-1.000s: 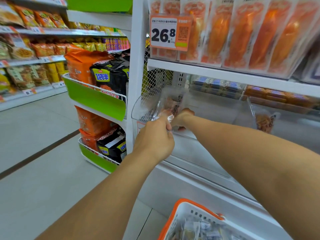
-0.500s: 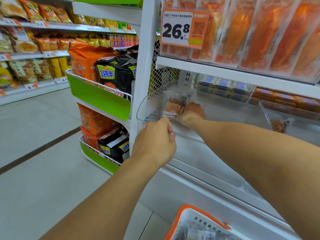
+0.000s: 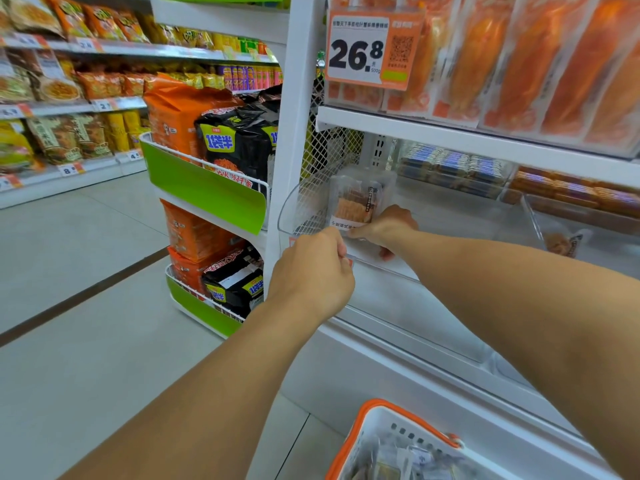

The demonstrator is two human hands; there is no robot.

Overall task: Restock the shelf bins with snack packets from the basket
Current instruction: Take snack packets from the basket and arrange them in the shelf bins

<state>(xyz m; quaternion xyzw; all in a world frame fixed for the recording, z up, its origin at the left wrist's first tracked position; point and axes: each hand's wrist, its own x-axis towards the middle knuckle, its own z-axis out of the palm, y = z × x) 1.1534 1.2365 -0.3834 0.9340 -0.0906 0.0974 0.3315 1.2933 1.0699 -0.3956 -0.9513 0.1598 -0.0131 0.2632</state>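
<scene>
Packet (image 3: pixel 355 206) now upright in bin (image 3: pixel 294 216), both hands pinching its bottom edge

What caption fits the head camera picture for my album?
Right hand stands a snack packet in the clear bin; left hand at its front edge.

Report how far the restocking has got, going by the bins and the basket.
Early on. Done: little that shows; the clear bin holds only the snack packet now going in, and the bin to its right shows one packet. In hand: the right hand stands the snack packet upright inside the clear bin, while the left hand is at its front edge. Left: the basket holds more packets.
</scene>
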